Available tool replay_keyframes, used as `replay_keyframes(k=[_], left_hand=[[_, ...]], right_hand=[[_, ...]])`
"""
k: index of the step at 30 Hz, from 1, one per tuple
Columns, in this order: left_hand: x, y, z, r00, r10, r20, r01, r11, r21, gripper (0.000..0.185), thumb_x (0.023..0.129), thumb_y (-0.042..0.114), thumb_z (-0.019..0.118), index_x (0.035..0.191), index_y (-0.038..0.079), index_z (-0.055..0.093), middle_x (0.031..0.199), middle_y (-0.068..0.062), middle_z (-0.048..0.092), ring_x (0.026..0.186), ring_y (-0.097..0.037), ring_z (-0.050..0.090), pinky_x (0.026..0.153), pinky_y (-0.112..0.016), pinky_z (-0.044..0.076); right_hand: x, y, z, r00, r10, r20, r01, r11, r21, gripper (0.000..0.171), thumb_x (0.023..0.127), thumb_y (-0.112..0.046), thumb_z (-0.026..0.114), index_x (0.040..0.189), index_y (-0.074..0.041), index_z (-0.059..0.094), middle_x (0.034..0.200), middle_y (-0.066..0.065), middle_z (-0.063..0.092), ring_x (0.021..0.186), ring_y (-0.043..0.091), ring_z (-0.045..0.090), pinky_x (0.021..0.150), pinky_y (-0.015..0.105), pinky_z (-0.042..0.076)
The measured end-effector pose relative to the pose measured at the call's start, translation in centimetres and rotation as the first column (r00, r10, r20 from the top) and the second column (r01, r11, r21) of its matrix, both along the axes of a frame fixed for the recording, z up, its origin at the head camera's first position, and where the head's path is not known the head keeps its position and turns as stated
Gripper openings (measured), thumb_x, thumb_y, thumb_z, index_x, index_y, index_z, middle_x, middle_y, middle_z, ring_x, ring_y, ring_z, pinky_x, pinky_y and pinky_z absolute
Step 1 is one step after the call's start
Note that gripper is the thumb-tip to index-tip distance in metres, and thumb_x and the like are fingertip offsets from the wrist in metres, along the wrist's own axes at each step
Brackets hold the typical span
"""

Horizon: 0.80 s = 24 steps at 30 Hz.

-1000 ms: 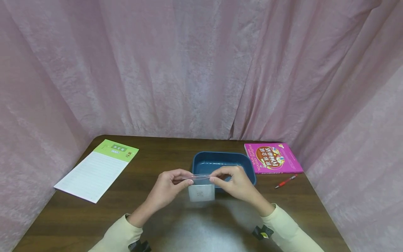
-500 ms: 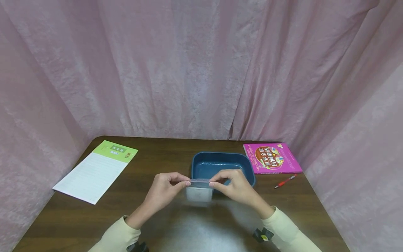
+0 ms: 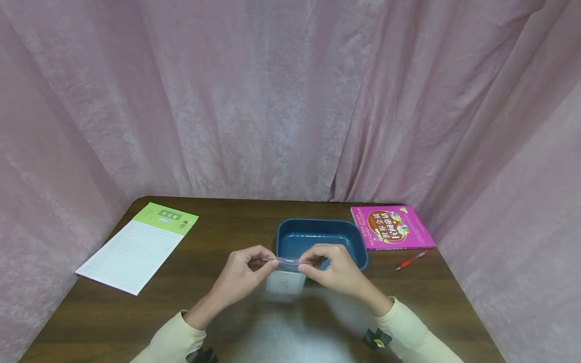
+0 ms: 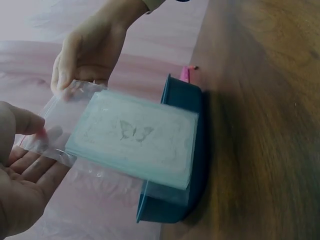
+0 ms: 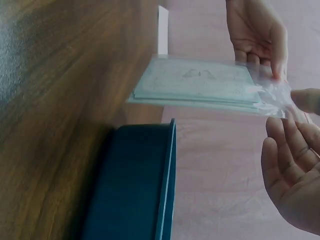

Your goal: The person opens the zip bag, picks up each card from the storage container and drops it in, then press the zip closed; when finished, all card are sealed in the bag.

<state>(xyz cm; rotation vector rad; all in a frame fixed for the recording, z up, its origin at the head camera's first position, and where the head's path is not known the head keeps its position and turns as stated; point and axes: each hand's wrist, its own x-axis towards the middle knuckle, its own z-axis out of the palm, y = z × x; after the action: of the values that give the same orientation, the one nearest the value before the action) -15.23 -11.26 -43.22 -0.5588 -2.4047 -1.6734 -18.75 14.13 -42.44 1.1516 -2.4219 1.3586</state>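
My left hand [image 3: 240, 275] and right hand [image 3: 336, 269] pinch the top edge of a clear plastic bag [image 4: 57, 117], one at each side, thumbs toward me. A reddish line runs along that edge. Inside the bag hangs a stack of pale, mint-edged paper sheets [image 4: 132, 135] with a small butterfly printed on the front. The bag is held up above the table, in front of a dark blue rectangular tray [image 3: 283, 227]. Seen from the right wrist, the sheets stay together in the lower part of the bag, away from the fingers.
A pink-purple book [image 3: 395, 229] lies at the back right, against the tray's corner in the head view. A red pen [image 3: 410, 260] is in front of it. On the left lies a writing pad [image 3: 136, 252] with a green header. Pink curtains [image 3: 272, 101] hang behind the table.
Both hands have lowered slightly and shifted a little left with the bag. Around its top edge the fingers have moved slightly, and the pinch continues. Tray, book, pen and pad are where they were.
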Motion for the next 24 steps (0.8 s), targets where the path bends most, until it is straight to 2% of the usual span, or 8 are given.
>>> replay_keyframes(k=[5, 11, 17, 21, 24], left_hand=[[-0.07, 0.27, -0.30, 0.999, -0.043, 0.015, 0.042, 0.998, 0.036, 0.006, 0.094, 0.018, 0.075, 0.094, 0.013, 0.073, 0.089, 0.000, 0.075, 0.081, -0.014, 0.074, 0.069, -0.026, 0.057], [0.02, 0.42, -0.20, 0.999, -0.042, 0.023, 0.041, 0.998, 0.037, 0.006, 0.094, 0.019, 0.076, 0.095, 0.014, 0.074, 0.091, 0.002, 0.075, 0.083, -0.012, 0.075, 0.073, -0.027, 0.058], [0.12, 0.62, 0.14, 0.998, -0.055, 0.041, 0.054, 0.998, 0.008, 0.012, 0.090, 0.023, 0.080, 0.098, 0.014, 0.077, 0.091, 0.002, 0.077, 0.079, -0.009, 0.072, 0.068, -0.025, 0.057], [-0.01, 0.69, 0.06, 0.999, -0.048, 0.005, 0.048, 0.998, -0.035, 0.012, 0.089, 0.024, 0.081, 0.096, 0.014, 0.080, 0.088, 0.005, 0.077, 0.071, -0.007, 0.064, 0.061, -0.022, 0.052], [-0.03, 0.66, -0.03, 0.999, -0.039, -0.036, 0.038, 0.998, -0.042, 0.009, 0.089, 0.022, 0.081, 0.093, 0.014, 0.081, 0.085, 0.006, 0.077, 0.068, -0.007, 0.063, 0.059, -0.023, 0.052]], right_hand=[[0.17, -0.33, 0.20, 1.000, -0.003, -0.003, 0.003, 1.000, -0.003, 0.004, 0.091, -0.020, 0.078, 0.092, -0.016, 0.079, 0.078, -0.015, 0.068, 0.071, 0.003, 0.063, 0.066, 0.028, 0.057], [0.13, -0.38, 0.23, 0.999, 0.008, -0.051, -0.009, 1.000, -0.018, 0.001, 0.090, -0.015, 0.079, 0.091, -0.015, 0.078, 0.076, -0.012, 0.066, 0.070, 0.003, 0.060, 0.064, 0.036, 0.058], [0.18, -0.41, 0.19, 1.000, -0.001, -0.027, 0.000, 0.999, -0.033, 0.004, 0.089, -0.013, 0.079, 0.092, -0.014, 0.077, 0.076, -0.009, 0.067, 0.070, 0.004, 0.060, 0.066, 0.029, 0.057], [0.22, -0.46, 0.19, 1.000, 0.004, 0.005, -0.004, 0.999, -0.034, 0.004, 0.091, -0.017, 0.078, 0.093, -0.014, 0.078, 0.079, -0.010, 0.068, 0.072, 0.005, 0.062, 0.067, 0.029, 0.057], [0.24, -0.45, 0.11, 1.000, 0.014, 0.015, -0.013, 0.999, -0.030, 0.005, 0.092, -0.020, 0.078, 0.093, -0.015, 0.078, 0.081, -0.012, 0.069, 0.073, 0.005, 0.063, 0.067, 0.033, 0.058]])
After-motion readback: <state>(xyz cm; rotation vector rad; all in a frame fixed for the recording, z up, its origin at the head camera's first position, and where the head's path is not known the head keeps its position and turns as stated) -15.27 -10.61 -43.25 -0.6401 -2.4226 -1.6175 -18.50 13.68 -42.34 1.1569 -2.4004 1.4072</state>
